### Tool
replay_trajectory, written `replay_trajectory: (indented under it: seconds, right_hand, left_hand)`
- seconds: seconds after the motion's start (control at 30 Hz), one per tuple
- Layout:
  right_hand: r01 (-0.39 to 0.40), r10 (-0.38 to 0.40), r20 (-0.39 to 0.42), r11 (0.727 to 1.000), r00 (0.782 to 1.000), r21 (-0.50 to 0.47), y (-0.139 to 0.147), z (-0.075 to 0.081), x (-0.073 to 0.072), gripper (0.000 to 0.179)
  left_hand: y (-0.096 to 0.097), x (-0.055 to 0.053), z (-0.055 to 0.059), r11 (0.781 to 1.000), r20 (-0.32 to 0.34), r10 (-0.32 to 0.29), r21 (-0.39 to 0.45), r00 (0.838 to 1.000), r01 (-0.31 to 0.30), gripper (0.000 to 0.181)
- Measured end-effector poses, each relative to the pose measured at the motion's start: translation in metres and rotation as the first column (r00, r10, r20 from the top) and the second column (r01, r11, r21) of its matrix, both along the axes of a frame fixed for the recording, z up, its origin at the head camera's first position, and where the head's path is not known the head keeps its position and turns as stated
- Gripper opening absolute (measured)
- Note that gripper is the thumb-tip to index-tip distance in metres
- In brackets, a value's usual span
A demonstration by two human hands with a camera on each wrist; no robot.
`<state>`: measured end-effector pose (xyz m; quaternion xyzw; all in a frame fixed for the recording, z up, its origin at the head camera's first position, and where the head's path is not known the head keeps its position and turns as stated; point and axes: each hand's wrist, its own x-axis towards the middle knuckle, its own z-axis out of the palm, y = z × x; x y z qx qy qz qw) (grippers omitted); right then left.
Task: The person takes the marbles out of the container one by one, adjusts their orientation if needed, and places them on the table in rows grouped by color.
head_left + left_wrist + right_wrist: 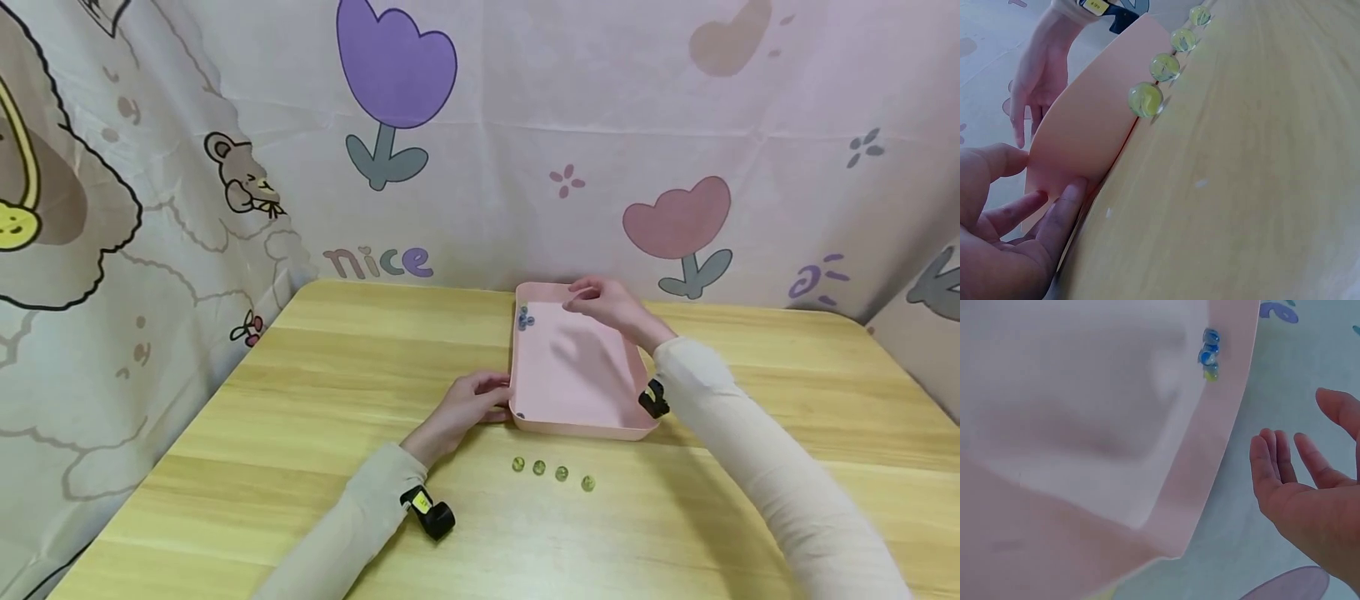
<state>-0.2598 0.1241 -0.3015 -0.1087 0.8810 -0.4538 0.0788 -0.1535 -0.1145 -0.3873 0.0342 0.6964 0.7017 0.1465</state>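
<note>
A pink tray [577, 358] lies on the table. My left hand [465, 408] rests beside its left wall near the front corner; in the left wrist view, extended fingers [1069, 200] press the outer side. My right hand [607, 304] hovers over the tray's back right part, fingers loosely bent with nothing between them. Several blue glass marbles [525, 319] cluster along the tray's left wall toward the back; the right wrist view adds a yellow-green marble [1211, 375] there. Another marble [521, 415] sits in the front left corner.
Several yellow-green marbles [562, 473] stand in a spaced row on the wooden table [360, 358], just in front of the tray. A printed cloth [525, 150] hangs behind the table, and more cloth hangs along the left side.
</note>
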Motion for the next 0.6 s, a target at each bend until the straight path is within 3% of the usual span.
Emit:
replay_trajectory:
  seconds: [0.27, 0.6]
  right_hand:
    - [0.008, -0.007, 0.029, 0.999, 1.000, -0.032, -0.008, -0.008, -0.014, 0.041]
    - [0.083, -0.078, 0.068, 0.994, 0.995, -0.075, -0.024, -0.016, -0.025, 0.034]
  left_hand:
    - [-0.001, 0.000, -0.001, 1.000, -0.002, 0.007, -0.002, 1.000, -0.007, 0.037]
    - [-0.002, 0.003, -0.003, 1.000, -0.010, 0.002, 0.005, 1.000, -0.002, 0.036]
